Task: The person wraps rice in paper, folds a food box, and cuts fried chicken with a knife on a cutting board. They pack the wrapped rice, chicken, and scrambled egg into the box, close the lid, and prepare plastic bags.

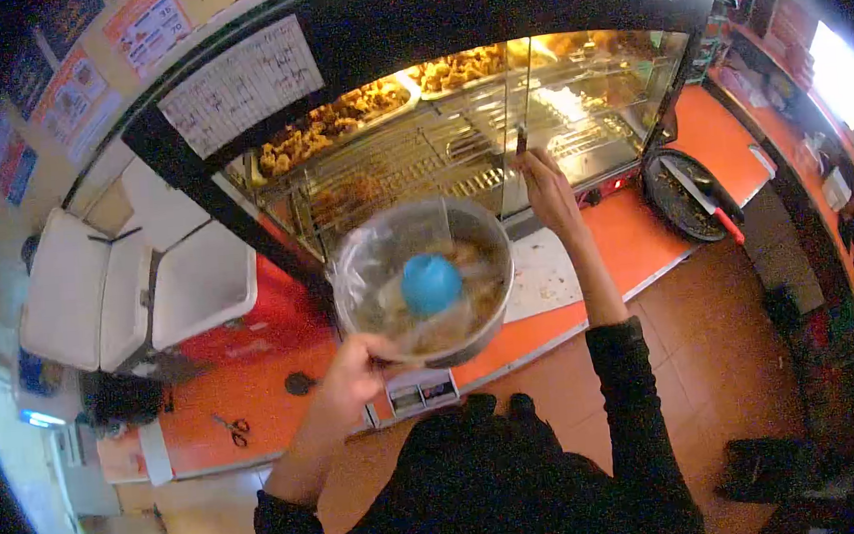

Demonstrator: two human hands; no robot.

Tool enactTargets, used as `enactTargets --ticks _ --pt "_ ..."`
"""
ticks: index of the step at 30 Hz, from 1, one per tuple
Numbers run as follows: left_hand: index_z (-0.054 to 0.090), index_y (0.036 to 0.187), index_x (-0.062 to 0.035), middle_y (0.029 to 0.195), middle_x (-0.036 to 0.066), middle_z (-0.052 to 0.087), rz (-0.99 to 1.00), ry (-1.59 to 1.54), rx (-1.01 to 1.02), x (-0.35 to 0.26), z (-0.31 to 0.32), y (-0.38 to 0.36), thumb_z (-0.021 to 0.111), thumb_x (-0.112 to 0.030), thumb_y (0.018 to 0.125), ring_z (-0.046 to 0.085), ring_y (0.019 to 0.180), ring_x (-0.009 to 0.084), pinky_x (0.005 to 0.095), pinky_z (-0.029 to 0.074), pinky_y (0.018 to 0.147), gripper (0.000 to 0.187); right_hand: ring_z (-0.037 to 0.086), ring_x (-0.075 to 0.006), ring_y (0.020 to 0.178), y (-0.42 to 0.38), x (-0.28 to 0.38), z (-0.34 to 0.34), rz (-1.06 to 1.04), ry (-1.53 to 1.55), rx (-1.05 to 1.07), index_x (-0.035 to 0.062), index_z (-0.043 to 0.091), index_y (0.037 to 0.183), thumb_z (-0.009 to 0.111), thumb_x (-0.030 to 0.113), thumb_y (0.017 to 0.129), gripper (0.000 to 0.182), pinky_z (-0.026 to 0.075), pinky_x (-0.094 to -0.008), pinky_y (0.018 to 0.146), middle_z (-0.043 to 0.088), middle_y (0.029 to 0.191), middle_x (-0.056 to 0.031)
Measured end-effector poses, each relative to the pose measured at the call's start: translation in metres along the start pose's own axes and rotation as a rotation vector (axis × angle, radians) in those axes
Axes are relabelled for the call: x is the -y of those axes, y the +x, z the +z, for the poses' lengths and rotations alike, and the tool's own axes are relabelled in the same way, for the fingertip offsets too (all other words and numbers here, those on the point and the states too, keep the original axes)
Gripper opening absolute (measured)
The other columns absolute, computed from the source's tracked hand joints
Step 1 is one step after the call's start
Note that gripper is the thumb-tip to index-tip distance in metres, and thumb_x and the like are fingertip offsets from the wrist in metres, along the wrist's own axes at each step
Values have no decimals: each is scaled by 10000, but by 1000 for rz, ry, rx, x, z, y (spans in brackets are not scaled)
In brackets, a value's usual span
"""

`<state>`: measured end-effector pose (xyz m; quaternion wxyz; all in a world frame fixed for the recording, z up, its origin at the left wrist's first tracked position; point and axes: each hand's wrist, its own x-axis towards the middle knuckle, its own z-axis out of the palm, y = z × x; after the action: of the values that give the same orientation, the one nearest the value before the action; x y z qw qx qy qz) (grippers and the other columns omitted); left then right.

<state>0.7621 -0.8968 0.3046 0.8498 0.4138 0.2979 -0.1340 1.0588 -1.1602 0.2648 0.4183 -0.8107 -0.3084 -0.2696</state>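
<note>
My left hand (pixel 357 373) grips the near left rim of a round metal bowl (pixel 496 312), lifted above the counter. Inside the bowl are a clear plastic bag (pixel 356 262), a blue rounded object (pixel 431 285) and brownish contents that are blurred. My right hand (pixel 540 173) is closed at the dark handle on the glass door (pixel 518 109) of a lit display cabinet. Behind the glass, fried food (pixel 336 129) lies in trays at the back, above wire racks (pixel 418 157).
On the orange counter (pixel 197 406), scissors (pixel 234 430) lie at the left. A black pan (pixel 692 196) with a red-handled knife (pixel 725 223) across it sits at the right. Open white containers (pixel 203 285) stand left of the cabinet. Tiled floor (pixel 695 356) shows at the lower right.
</note>
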Motion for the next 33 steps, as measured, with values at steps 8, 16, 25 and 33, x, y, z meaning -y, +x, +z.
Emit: enactTargets --ticks 8,16,25,33 --pt "501 1106 128 1075 216 591 272 127 -35 -44 58 8 491 37 728 595 992 396 510 553 872 389 568 -326 921 -3 -6 -4 43 257 48 12 594 1030 440 75 937 190 454 -371 825 552 959 -159" --pt "431 1180 120 1183 265 492 399 -167 -31 -73 104 30 453 107 706 518 1082 447 553 569 838 474 476 -332 1096 -23 46 -18 1 213 49 75 491 1263 610 248 874 442 412 -421 925 452 1172 -187" --pt "509 1023 135 1087 272 546 417 -256 31 -80 115 30 458 99 723 566 1005 448 518 585 826 307 353 -366 1213 -29 128 -2 -5 302 -120 28 234 1429 848 444 615 1101 325 -472 1022 349 1266 -200" --pt "494 992 128 1055 262 552 440 -253 92 -62 106 40 446 100 712 582 974 447 515 590 822 286 351 -407 1206 -38 124 1 3 298 -122 16 224 1412 864 496 536 1186 323 -498 1022 359 1267 -227"
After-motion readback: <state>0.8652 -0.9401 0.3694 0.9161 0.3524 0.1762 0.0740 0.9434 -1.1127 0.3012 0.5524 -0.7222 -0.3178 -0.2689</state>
